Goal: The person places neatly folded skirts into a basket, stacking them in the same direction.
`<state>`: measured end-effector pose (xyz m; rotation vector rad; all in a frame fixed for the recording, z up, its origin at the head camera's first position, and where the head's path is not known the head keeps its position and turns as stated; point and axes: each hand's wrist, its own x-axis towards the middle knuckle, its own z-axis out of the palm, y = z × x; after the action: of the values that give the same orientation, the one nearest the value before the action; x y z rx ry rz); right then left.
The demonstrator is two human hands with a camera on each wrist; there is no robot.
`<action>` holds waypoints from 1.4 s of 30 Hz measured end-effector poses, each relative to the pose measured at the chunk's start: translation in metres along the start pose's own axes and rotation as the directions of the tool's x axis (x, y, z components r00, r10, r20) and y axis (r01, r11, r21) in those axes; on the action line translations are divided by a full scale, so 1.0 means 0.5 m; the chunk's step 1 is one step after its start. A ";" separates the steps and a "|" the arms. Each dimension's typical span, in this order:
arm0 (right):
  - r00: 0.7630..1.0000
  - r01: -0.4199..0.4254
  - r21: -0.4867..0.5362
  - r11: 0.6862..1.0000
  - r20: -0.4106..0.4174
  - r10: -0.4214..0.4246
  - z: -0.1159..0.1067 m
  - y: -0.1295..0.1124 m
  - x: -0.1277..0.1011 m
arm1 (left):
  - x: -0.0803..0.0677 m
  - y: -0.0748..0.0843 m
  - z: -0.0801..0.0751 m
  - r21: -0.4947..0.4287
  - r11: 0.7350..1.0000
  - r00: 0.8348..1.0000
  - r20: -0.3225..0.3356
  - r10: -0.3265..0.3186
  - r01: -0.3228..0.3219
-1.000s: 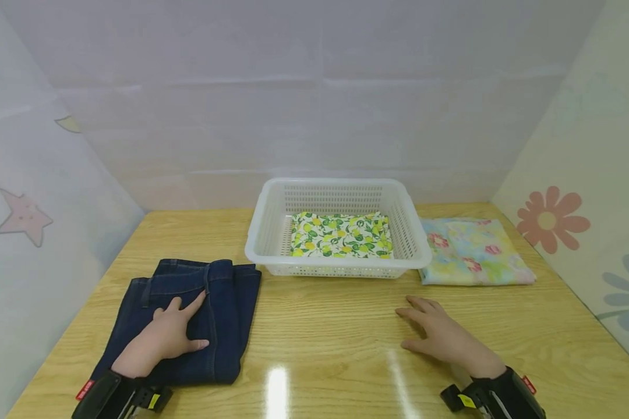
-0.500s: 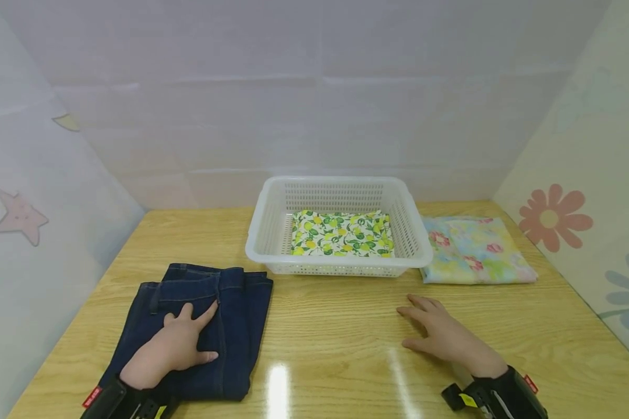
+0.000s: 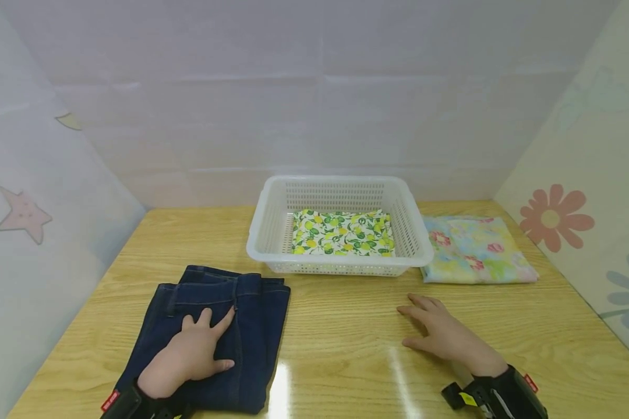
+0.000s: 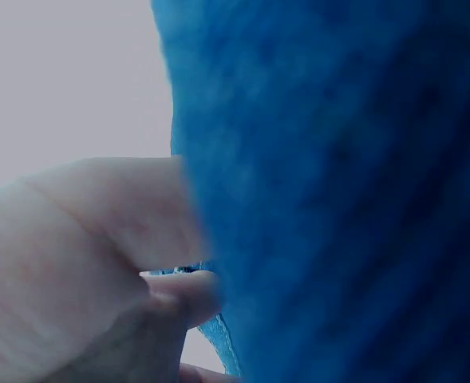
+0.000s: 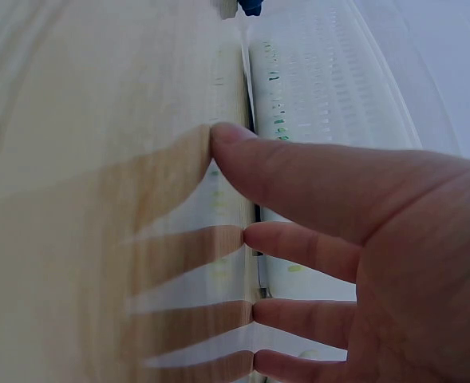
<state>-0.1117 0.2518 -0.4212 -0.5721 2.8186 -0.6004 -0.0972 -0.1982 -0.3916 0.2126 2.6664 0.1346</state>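
Observation:
A folded pair of dark blue jeans (image 3: 257, 343) lies at the front left of the table, waistband toward the back. My left hand (image 3: 194, 352) rests on top of it with fingers spread, index fingertip near a belt loop. In the left wrist view, blurred denim (image 4: 322, 159) fills the right side and hides part of the fingers. My right hand (image 3: 442, 331) touches the bare tabletop right of centre, holding nothing. Its spread fingertips meet the wood in the right wrist view, where the thumb (image 5: 298, 171) shows plainly.
A white perforated plastic basket (image 3: 340, 262) stands at the back centre, with a folded lemon-print cloth (image 3: 340, 234) inside. Right beside it lies a folded pastel floral cloth (image 3: 477, 253). Printed sheets wall the wooden table (image 3: 340, 331) at the back and both sides.
The jeans have slid to the right and toward the front edge, moving along with my left hand on them. My right hand has stayed in place.

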 end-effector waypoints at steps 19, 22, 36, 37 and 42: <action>1.000 0.012 0.000 1.000 -0.011 -0.012 -0.002 0.000 0.001 | 0.016 0.095 0.014 0.040 0.999 1.000 0.011 0.003 -0.004; 1.000 0.010 -0.005 1.000 -0.015 -0.011 -0.003 0.000 0.001 | 0.019 0.110 0.011 0.065 0.998 1.000 0.009 0.003 -0.004; 1.000 0.014 -0.008 1.000 -0.015 -0.014 0.000 0.000 0.002 | 0.022 0.180 0.026 0.171 0.985 0.999 -0.032 0.029 -0.023; 1.000 0.014 -0.007 1.000 -0.015 -0.015 0.000 0.000 0.002 | 0.023 0.185 0.027 0.177 0.984 0.999 -0.039 0.030 -0.022; 1.000 0.006 -0.006 1.000 -0.015 -0.006 0.001 0.001 0.002 | 0.026 0.212 0.032 0.213 0.977 0.999 -0.047 0.026 -0.016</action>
<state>-0.1125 0.2517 -0.4220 -0.5802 2.8342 -0.6005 -0.0880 -0.0907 -0.3981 0.3091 2.7273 -0.1412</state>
